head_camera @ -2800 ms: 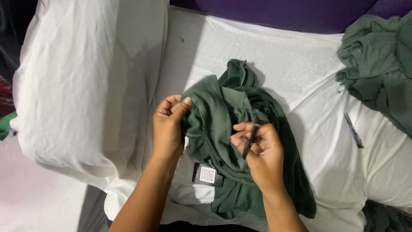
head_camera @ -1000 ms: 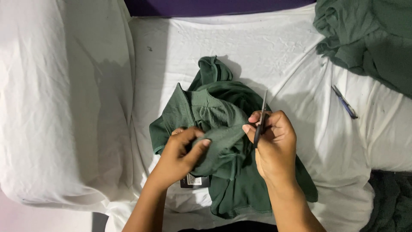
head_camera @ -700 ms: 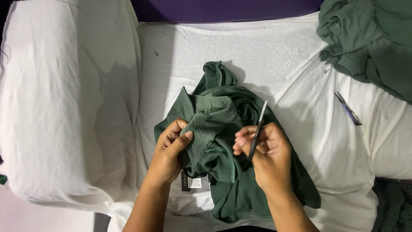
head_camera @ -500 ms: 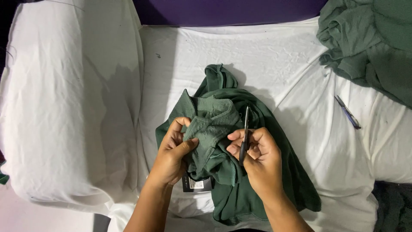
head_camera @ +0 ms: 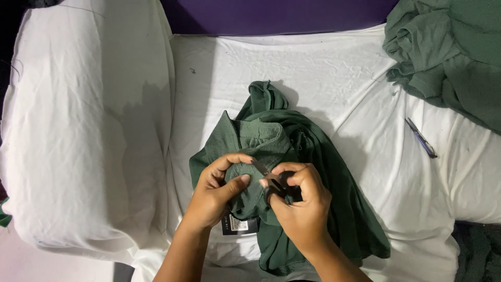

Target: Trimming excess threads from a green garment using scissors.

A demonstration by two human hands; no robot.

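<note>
Low in the middle of the frame there's one dark green garment [head_camera: 308, 172], soft knit fabric, all bunched and creased, lying on a wrinkled white sheet [head_camera: 334, 78]. The left hand [head_camera: 216, 193] is curled shut, pinching a fold of it between thumb and fingers. The right hand [head_camera: 300, 206] is closed around a small pair of dark-handled scissors [head_camera: 271, 180], thin blades angled up-left into that fold. One black tag [head_camera: 237, 224] pokes out under the garment's lower edge. A second heap of green cloth [head_camera: 449, 52] fills the upper right corner, and one slim blue pen [head_camera: 420, 137] lies just below it. A puffy white pillow [head_camera: 88, 125] takes up the left side; open sheet sits above the garment.
</note>
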